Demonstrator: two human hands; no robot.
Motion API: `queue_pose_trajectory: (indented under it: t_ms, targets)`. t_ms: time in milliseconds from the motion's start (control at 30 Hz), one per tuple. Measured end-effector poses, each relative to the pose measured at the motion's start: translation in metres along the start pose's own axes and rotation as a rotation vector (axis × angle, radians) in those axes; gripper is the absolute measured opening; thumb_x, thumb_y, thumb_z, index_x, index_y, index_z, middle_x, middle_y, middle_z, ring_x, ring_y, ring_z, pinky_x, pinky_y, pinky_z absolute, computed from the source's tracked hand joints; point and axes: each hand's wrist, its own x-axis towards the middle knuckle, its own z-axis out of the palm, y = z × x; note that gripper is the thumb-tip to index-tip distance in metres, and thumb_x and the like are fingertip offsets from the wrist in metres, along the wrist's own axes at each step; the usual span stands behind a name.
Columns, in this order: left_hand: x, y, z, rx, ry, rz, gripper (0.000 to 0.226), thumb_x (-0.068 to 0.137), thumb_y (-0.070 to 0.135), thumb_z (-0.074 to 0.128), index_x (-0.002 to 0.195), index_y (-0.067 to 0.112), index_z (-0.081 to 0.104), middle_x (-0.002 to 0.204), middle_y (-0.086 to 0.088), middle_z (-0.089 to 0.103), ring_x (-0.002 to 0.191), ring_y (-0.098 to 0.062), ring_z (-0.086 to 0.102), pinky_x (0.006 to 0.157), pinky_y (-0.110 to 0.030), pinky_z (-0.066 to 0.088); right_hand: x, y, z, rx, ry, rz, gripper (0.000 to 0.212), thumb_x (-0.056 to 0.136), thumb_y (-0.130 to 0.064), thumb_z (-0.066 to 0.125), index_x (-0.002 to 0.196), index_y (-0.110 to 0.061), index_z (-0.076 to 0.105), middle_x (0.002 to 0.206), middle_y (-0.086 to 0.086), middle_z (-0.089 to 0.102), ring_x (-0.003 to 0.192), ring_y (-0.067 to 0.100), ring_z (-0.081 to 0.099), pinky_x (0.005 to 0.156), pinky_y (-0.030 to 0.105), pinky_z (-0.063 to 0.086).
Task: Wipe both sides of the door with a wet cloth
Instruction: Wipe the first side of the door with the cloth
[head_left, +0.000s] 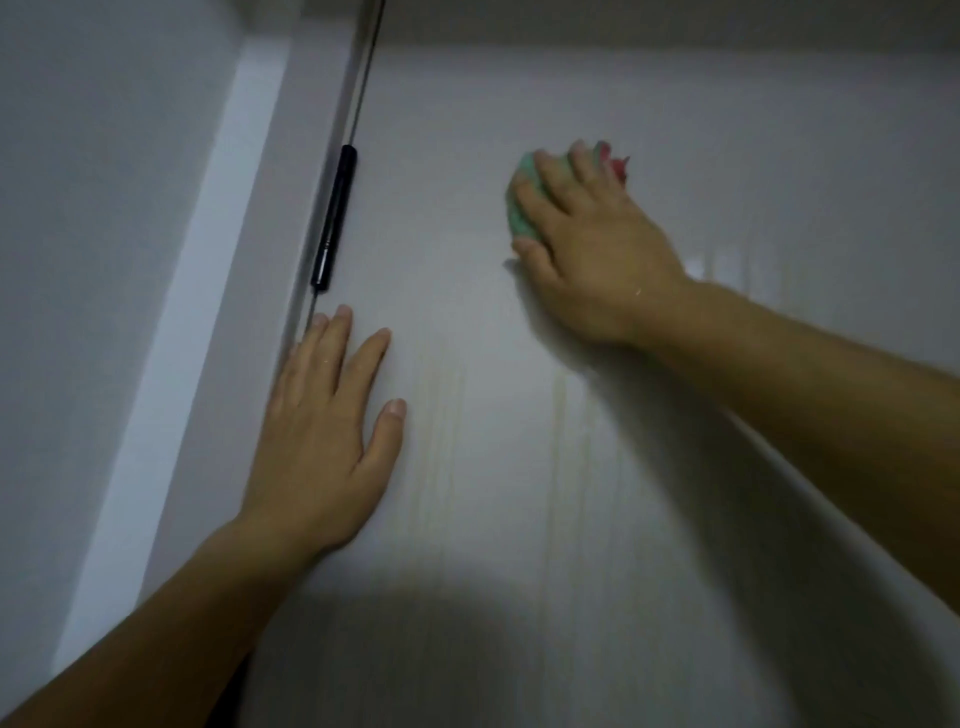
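Note:
A pale white door (571, 467) with faint wood grain fills most of the head view. My right hand (587, 244) presses a bunched green and red cloth (517, 208) against the door's upper part, fingers curled over it. My left hand (327, 431) lies flat on the door near its hinge edge, fingers straight and spread. Most of the cloth is hidden under my right hand.
A black hinge (335, 215) sits on the door's left edge just above my left fingertips. The white door frame (208, 291) and a grey wall (78, 234) lie to the left. The frame's top runs along the upper edge. My shadow falls on the door's lower part.

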Motion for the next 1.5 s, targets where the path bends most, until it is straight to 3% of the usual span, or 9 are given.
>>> queue_pose_trajectory:
  t_ms: [167, 333, 533, 700, 867, 1067, 1233, 1400, 1500]
  targets:
    - [0.006, 0.016, -0.006, 0.012, 0.016, -0.061, 0.064, 0.102, 0.051, 0.029, 0.159, 0.021, 0.03, 0.171, -0.007, 0.016, 0.158, -0.025, 0.01, 0.128, -0.047, 0.011, -0.05, -0.009, 0.016, 0.039, -0.029, -0.309, 0.055, 0.11, -0.024, 0.036, 0.161, -0.008, 0.023, 0.169, 0.016, 0.019, 0.156, 0.04, 0.012, 0.129, 0.046, 0.002]
    - [0.02, 0.051, -0.005, -0.031, 0.013, 0.07, 0.063, 0.101, 0.045, 0.029, 0.156, 0.016, 0.036, 0.169, -0.011, 0.021, 0.159, -0.026, 0.009, 0.129, -0.05, 0.009, -0.026, 0.052, -0.002, 0.098, 0.022, 0.056, 0.061, 0.11, -0.029, 0.032, 0.163, -0.008, 0.008, 0.171, 0.014, 0.008, 0.158, 0.037, 0.002, 0.128, 0.041, -0.006]
    - [0.028, 0.092, 0.015, -0.034, -0.071, 0.215, 0.066, 0.102, 0.053, 0.021, 0.163, 0.029, 0.017, 0.173, 0.0, 0.003, 0.159, -0.016, -0.007, 0.129, -0.039, -0.005, -0.078, 0.04, 0.004, -0.033, -0.084, -0.193, 0.07, 0.105, -0.056, 0.019, 0.164, -0.024, 0.001, 0.172, 0.002, -0.007, 0.158, 0.025, -0.013, 0.127, 0.037, -0.011]
    - [0.027, 0.092, 0.021, 0.037, -0.074, 0.21, 0.065, 0.102, 0.051, 0.021, 0.164, 0.03, 0.019, 0.173, -0.001, 0.002, 0.16, -0.019, -0.006, 0.129, -0.041, -0.004, -0.057, 0.08, -0.011, -0.015, -0.045, 0.113, 0.068, 0.108, -0.053, 0.021, 0.164, -0.02, 0.002, 0.173, 0.006, -0.005, 0.158, 0.031, -0.011, 0.124, 0.037, -0.011]
    - [0.027, 0.098, 0.022, 0.051, -0.043, 0.186, 0.063, 0.102, 0.048, 0.025, 0.161, 0.026, 0.028, 0.172, -0.005, 0.012, 0.16, -0.024, 0.003, 0.129, -0.044, 0.003, -0.105, 0.061, 0.003, -0.058, -0.135, -0.216, 0.071, 0.105, -0.057, 0.016, 0.165, -0.022, 0.003, 0.172, 0.004, -0.005, 0.158, 0.028, -0.012, 0.129, 0.043, -0.005]
    - [0.027, 0.109, 0.021, 0.088, 0.001, 0.151, 0.059, 0.101, 0.042, 0.034, 0.154, 0.017, 0.041, 0.167, -0.015, 0.027, 0.156, -0.033, 0.018, 0.127, -0.051, 0.013, -0.082, 0.111, -0.016, -0.011, -0.065, 0.18, 0.076, 0.101, -0.059, 0.008, 0.164, -0.017, 0.002, 0.172, 0.01, -0.004, 0.158, 0.034, -0.01, 0.128, 0.045, -0.006]
    - [0.037, 0.139, 0.029, 0.04, -0.006, 0.218, 0.061, 0.101, 0.045, 0.031, 0.155, 0.016, 0.04, 0.168, -0.014, 0.024, 0.157, -0.031, 0.015, 0.128, -0.05, 0.008, -0.125, 0.083, 0.002, -0.049, -0.109, -0.171, 0.068, 0.105, -0.055, 0.015, 0.165, -0.023, 0.004, 0.172, 0.004, -0.004, 0.158, 0.025, -0.013, 0.128, 0.041, -0.007]
    - [0.045, 0.158, 0.037, 0.069, -0.051, 0.27, 0.064, 0.102, 0.049, 0.024, 0.162, 0.026, 0.027, 0.172, -0.006, 0.013, 0.159, -0.024, 0.005, 0.129, -0.043, 0.001, -0.096, 0.144, -0.022, -0.014, -0.05, 0.18, 0.069, 0.104, -0.051, 0.013, 0.164, -0.018, 0.003, 0.172, 0.009, -0.004, 0.158, 0.031, -0.01, 0.129, 0.045, -0.005]
    - [0.043, 0.168, 0.04, 0.065, -0.04, 0.215, 0.063, 0.102, 0.049, 0.025, 0.16, 0.023, 0.03, 0.171, -0.009, 0.015, 0.159, -0.026, 0.006, 0.129, -0.047, 0.003, -0.117, 0.124, -0.012, -0.028, -0.033, 0.077, 0.07, 0.104, -0.051, 0.016, 0.164, -0.017, 0.005, 0.172, 0.011, -0.002, 0.158, 0.033, -0.009, 0.129, 0.048, -0.003]
